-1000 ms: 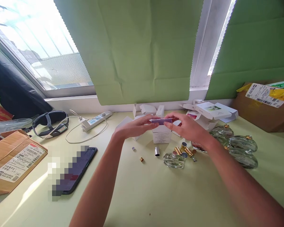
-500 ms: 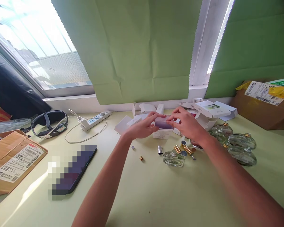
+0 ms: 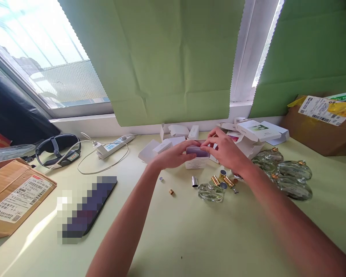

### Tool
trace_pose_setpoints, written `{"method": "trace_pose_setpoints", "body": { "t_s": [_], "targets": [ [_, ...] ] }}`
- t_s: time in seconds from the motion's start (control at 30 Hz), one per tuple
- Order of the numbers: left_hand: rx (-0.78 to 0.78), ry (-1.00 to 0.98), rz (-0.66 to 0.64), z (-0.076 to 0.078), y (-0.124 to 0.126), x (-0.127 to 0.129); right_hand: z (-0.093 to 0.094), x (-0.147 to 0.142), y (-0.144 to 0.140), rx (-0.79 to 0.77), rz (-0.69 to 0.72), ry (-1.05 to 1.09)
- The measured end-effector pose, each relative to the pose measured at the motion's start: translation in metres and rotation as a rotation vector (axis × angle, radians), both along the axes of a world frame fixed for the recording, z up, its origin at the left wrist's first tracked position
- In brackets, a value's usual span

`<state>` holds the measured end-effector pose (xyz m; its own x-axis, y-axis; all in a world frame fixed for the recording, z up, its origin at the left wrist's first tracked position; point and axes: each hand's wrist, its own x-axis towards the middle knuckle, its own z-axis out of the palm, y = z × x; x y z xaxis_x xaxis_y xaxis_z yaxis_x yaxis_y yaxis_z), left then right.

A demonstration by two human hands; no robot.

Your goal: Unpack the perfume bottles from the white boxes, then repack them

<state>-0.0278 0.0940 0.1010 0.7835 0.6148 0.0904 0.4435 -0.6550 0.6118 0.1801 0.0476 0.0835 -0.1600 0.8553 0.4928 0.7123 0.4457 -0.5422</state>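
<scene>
A small white carton point(image 3: 196, 163) with a purple inside stands upright near the middle of the table, its top facing me. My left hand point(image 3: 177, 154) grips the carton's left side, thumb at the front rim and fingers over the back. At the right of its opening, my right hand point(image 3: 222, 146) pinches the upper edge or a flap; the fingers partly hide which. In front of the carton stands a clear glass bottle point(image 3: 210, 193). Close by lie a silver cap point(image 3: 194, 181), several gold tubes point(image 3: 215, 181) and a small gold piece point(image 3: 171, 192).
Several oval glass bottles point(image 3: 294, 189) stand by my right forearm. White boxes point(image 3: 258, 130) lie along the sill. A brown parcel point(image 3: 320, 130) sits back right, another parcel point(image 3: 20, 196) at left. Also at left are a phone point(image 3: 89, 207), a power strip point(image 3: 112, 147) and a head strap point(image 3: 57, 152).
My right hand has shifted slightly left along the carton's opening, nearer my left hand. My left hand keeps its hold. The whole view has moved a little.
</scene>
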Motion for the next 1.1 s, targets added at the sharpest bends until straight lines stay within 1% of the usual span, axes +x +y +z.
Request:
{"method": "trace_pose_setpoints", "body": {
  "t_s": [0.13,0.27,0.33,0.53,0.7,0.8,0.87,0.97,1.1],
  "targets": [
    [-0.011,0.001,0.001,-0.001,0.001,-0.001,-0.006,-0.002,0.004,0.055,-0.021,-0.019],
    [-0.006,-0.030,-0.011,-0.003,0.003,0.000,-0.011,-0.003,0.007,0.121,0.003,0.022],
    [-0.002,-0.041,-0.009,-0.004,0.003,0.000,-0.012,-0.003,0.008,0.107,-0.008,0.033],
    [-0.036,-0.048,-0.023,-0.006,0.005,0.001,-0.012,-0.004,0.007,-0.041,0.028,0.098],
    [-0.038,-0.063,-0.016,-0.001,0.001,0.002,0.000,-0.001,0.000,-0.021,-0.005,0.020],
    [-0.061,-0.092,-0.011,0.002,-0.002,0.002,0.006,0.004,-0.003,0.004,-0.021,0.011],
    [-0.075,-0.085,-0.014,0.002,-0.002,0.002,0.004,0.005,-0.001,-0.008,-0.024,0.019],
    [-0.083,-0.086,-0.025,-0.002,0.001,0.002,-0.004,0.005,0.004,-0.032,-0.038,0.011],
    [-0.088,-0.094,-0.004,-0.006,0.004,0.003,-0.010,0.004,0.008,-0.032,-0.031,0.037]
  ]
}}
